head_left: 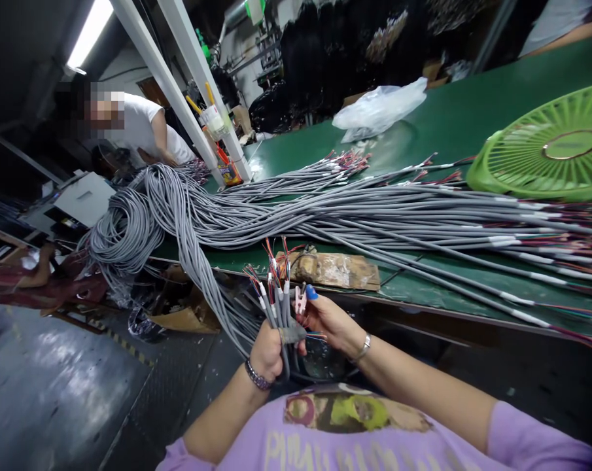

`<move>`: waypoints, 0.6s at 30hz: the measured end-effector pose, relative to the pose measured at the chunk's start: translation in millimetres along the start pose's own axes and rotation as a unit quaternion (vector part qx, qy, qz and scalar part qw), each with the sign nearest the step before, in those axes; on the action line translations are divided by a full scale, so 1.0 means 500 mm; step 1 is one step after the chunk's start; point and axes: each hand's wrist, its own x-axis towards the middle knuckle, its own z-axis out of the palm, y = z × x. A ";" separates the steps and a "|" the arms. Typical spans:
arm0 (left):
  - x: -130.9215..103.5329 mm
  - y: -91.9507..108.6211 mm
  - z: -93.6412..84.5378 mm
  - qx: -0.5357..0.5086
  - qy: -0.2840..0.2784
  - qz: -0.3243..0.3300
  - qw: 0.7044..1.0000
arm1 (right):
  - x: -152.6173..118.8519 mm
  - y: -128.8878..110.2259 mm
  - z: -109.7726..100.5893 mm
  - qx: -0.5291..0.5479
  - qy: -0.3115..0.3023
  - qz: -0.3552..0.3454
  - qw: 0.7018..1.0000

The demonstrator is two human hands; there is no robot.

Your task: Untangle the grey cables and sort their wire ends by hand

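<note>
Gray cables (286, 309) gripped in left hand (267, 352), wire ends (277, 269) above, right hand (329, 319) beside

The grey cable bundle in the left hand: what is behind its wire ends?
Behind the wire ends are the green table and, toward the right, the wooden block. Whatever the strands directly cover cannot be seen.

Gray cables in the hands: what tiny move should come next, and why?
Maybe the right hand could bring its small pink object toward the colored wire ends, because the left hand grips the gray cables and those ends fan out above it.
</note>
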 end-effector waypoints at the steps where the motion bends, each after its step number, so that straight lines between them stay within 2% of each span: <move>1: 0.001 -0.001 0.001 0.004 0.001 -0.002 1.000 | 0.001 0.001 -0.001 0.006 0.006 -0.002 1.000; 6: -0.002 -0.003 0.004 0.006 0.024 -0.012 1.000 | 0.005 0.008 -0.012 0.006 -0.003 0.007 1.000; 14: -0.031 -0.003 -0.001 0.005 0.017 0.012 1.000 | -0.009 0.000 -0.019 0.012 -0.035 0.059 0.998; 18: -0.042 0.000 0.001 0.008 0.032 0.038 0.999 | -0.019 0.000 -0.013 -0.017 -0.028 0.027 0.999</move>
